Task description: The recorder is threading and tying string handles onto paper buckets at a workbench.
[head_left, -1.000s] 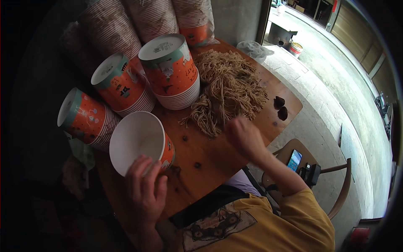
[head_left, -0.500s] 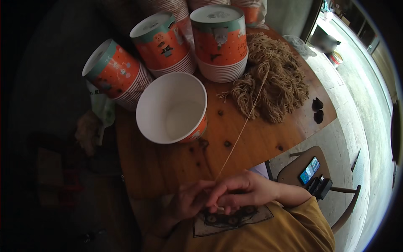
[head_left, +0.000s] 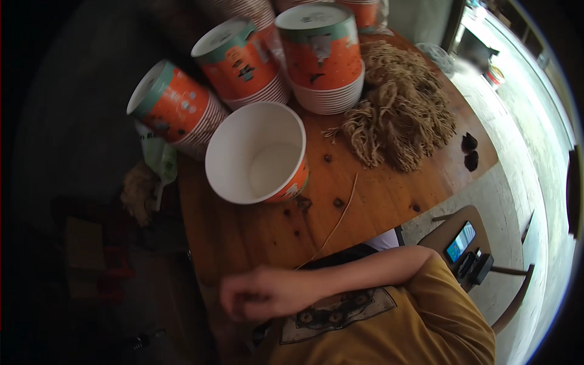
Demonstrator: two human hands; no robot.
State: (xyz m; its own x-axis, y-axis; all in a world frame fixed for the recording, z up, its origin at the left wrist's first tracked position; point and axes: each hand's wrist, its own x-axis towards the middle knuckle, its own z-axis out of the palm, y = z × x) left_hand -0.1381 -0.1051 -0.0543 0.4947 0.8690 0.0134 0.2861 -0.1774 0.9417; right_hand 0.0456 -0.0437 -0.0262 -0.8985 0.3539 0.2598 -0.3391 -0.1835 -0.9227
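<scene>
My right hand (head_left: 264, 295) is reaching across my body to the left, below the table's near edge. Its fingers look curled but are smeared by motion, so their grip is unclear. Behind and below it, in shadow, a dim part of my left arm shows; the left hand's fingers are hidden. A thin tan string (head_left: 340, 218) runs slackly over the tabletop and down behind my right forearm. Its far end lies loose, apart from a heap of tan strings (head_left: 404, 112) at the table's right. An upright white-lined paper bucket (head_left: 255, 155) with an orange outside stands mid-table.
Upside-down stacks of orange and green paper buckets (head_left: 319, 55) line the back of the wooden table (head_left: 383, 201). Two small black objects (head_left: 470, 152) lie near its right edge. A chair beside it holds a phone (head_left: 460, 241) and a black device. Plastic bags hang at the left.
The string has come free of the heap and gone from taut to slack. My right hand has swept left, across my left hand, which is now hidden. The view has shifted slightly.
</scene>
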